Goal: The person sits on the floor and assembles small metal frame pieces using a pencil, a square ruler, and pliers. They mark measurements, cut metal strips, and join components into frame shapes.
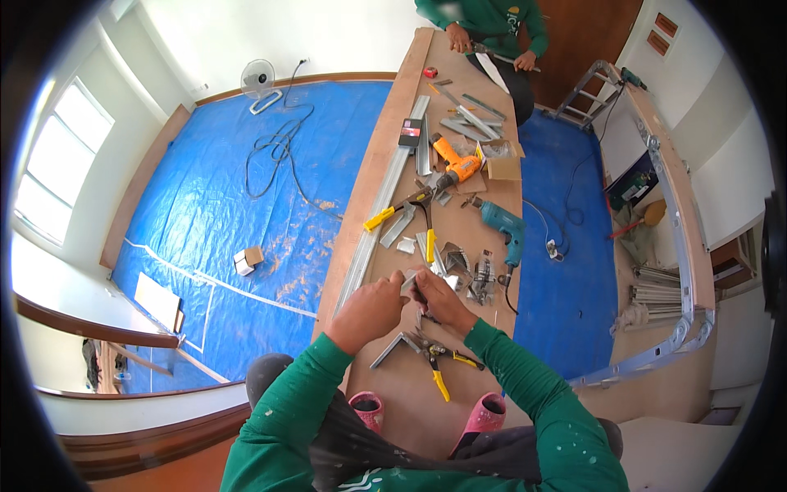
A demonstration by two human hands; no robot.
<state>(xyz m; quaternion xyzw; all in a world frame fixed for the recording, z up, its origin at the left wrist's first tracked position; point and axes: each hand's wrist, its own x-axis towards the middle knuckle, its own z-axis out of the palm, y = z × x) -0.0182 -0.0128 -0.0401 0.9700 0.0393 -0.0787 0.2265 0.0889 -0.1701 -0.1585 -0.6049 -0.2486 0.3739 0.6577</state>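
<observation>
My left hand (370, 309) and my right hand (443, 302) are close together over the board, both closed on a small grey metal piece (408, 282). Fingers hide most of that piece. Just below my hands lie yellow-handled snips (434, 354), beside an angled metal strip (387, 351). Beyond my hands rests a larger yellow-handled hand tool (423, 201). Bent metal offcuts (453, 258) are scattered close to my right hand. A long metal channel (379, 209) runs along the board's left side.
An orange drill (461, 166) and a teal corded drill (506, 230) lie on the wooden board (348, 275). At its far end a person (502, 33) holds a tool and a white strip. Blue sheeting (221, 180) covers the floor; a ladder (684, 238) stands right.
</observation>
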